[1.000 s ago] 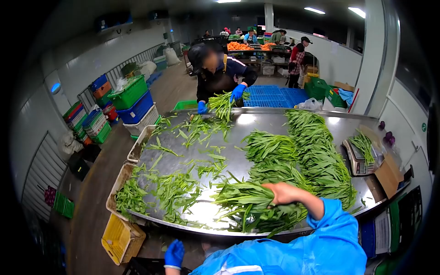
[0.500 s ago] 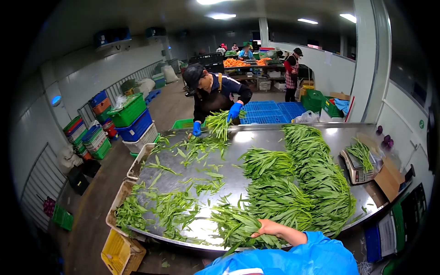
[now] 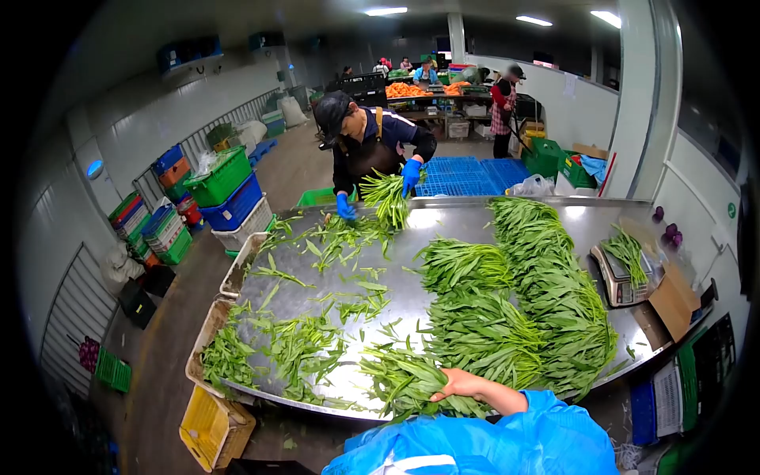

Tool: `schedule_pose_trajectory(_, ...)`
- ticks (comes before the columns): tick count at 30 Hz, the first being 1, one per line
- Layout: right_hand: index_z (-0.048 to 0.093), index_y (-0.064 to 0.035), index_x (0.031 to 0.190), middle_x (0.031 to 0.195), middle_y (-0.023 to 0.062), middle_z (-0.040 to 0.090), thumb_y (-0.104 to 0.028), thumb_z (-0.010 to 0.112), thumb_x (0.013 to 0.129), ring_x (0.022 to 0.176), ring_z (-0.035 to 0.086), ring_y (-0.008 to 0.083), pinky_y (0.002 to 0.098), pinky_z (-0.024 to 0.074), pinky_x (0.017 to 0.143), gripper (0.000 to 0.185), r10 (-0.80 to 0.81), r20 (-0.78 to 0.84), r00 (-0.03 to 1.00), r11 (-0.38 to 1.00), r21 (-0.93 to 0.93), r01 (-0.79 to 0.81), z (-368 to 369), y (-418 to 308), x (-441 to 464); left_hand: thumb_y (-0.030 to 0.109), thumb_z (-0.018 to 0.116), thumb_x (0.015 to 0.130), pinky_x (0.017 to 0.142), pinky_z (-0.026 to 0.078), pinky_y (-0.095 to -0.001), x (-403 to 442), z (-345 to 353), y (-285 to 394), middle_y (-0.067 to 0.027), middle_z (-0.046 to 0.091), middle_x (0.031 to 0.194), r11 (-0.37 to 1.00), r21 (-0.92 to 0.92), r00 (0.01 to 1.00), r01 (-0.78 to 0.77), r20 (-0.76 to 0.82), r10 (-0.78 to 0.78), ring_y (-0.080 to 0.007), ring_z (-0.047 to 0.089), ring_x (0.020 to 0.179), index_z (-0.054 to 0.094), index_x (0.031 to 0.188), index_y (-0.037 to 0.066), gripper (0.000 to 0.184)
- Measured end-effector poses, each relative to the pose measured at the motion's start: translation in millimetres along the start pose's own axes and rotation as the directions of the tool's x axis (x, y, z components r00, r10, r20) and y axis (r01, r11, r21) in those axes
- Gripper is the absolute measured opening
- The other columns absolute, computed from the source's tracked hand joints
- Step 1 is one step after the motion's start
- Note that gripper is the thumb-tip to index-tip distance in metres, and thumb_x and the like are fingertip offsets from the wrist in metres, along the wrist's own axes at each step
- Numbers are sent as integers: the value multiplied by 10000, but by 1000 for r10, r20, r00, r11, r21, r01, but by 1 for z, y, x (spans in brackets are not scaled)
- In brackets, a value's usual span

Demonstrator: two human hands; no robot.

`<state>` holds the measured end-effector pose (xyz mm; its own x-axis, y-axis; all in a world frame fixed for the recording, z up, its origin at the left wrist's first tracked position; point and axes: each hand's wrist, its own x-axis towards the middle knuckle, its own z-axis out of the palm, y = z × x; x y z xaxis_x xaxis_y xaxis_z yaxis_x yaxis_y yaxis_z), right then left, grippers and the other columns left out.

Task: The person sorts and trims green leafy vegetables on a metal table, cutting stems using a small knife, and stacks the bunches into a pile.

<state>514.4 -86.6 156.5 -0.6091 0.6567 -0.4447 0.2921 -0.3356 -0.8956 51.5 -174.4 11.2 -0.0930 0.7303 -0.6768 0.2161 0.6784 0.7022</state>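
At the near edge of the metal table (image 3: 443, 226), my right hand (image 3: 457, 385) is closed round a bunch of long-leaved greens (image 3: 400, 378), which look like water spinach. The bunch rests low, its leaves fanned toward the left. My left hand is out of view; a blue sleeve (image 3: 546, 427) covers my right arm. Just beyond my hand lie laid-out bunches of the same greens (image 3: 483, 336), beside a long row (image 3: 554, 301) to their right. Loose leaves and stems (image 3: 305, 352) are scattered to the left.
Across the table a co-worker (image 3: 372, 138) in blue gloves holds a bunch of greens (image 3: 386, 198). A scale (image 3: 621, 277) bearing greens stands at the right, near an open cardboard box (image 3: 673, 301). Baskets line the left edge; a yellow crate (image 3: 207, 431) sits below.
The view has shifted slightly. My right hand keeps its hold on the greens, close to the same spot. The co-worker's bunch has been lifted and turned a little.
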Motion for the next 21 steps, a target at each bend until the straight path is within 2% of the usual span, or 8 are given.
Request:
schedule_pose_trajectory(6, 498, -37, 1324, 1238, 90, 608, -141, 824, 704, 1157, 534, 198, 319, 384, 1010, 708, -20, 14, 1000, 1000, -8, 20, 6, 9, 11, 320, 563, 880, 823, 503, -424, 4, -13, 4, -158, 680, 1009, 992, 121, 1000, -18, 21, 16, -320, 647, 923, 687, 1075, 119, 306)
schedule_pose_trajectory(9, 511, -38, 1314, 1247, 93, 604, -135, 825, 701, 1164, 530, 200, 318, 380, 1013, 695, 31, 15, 999, 999, -45, -30, 12, 0, 14, 323, 561, 880, 825, 503, -426, 11, -24, 7, -160, 679, 1012, 982, 188, 999, -27, 43, 19, -324, 646, 926, 688, 1072, 119, 308)
schedule_pose_trajectory(12, 525, -37, 1300, 1238, 94, 608, -135, 825, 701, 1155, 531, 198, 318, 378, 1014, 678, 13, -36, 999, 1000, -5, -13, 22, -6, 23, 326, 558, 880, 827, 502, -428, 26, -43, 13, -163, 678, 1016, 961, 273, 997, -48, 71, 30, -328, 645, 929, 689, 1069, 118, 310)
schedule_pose_trajectory(15, 531, -34, 1290, 1217, 91, 620, -134, 823, 701, 1126, 547, 193, 314, 388, 1004, 665, -62, -143, 988, 997, 46, 70, 42, -11, 41, 330, 556, 879, 830, 501, -430, 37, -62, 16, -165, 677, 1019, 937, 345, 995, -54, 101, 20, -332, 644, 932, 689, 1066, 117, 312)
schedule_pose_trajectory(17, 498, -42, 1327, 1223, 80, 614, -131, 821, 700, 1126, 537, 175, 300, 386, 1004, 711, 25, -86, 996, 994, 104, -16, 47, -16, 51, 332, 555, 879, 831, 501, -431, 45, -77, 16, -166, 676, 1022, 916, 397, 993, -59, 120, 12, -335, 643, 934, 689, 1064, 117, 314)
schedule_pose_trajectory(21, 517, -42, 1306, 1217, 83, 621, -135, 823, 697, 1102, 558, 184, 304, 407, 987, 688, -40, -143, 989, 994, 94, 54, 62, -30, 54, 336, 551, 879, 834, 500, -434, 66, -95, 23, -169, 675, 1026, 870, 486, 986, -85, 165, 4, -340, 642, 939, 690, 1060, 116, 317)
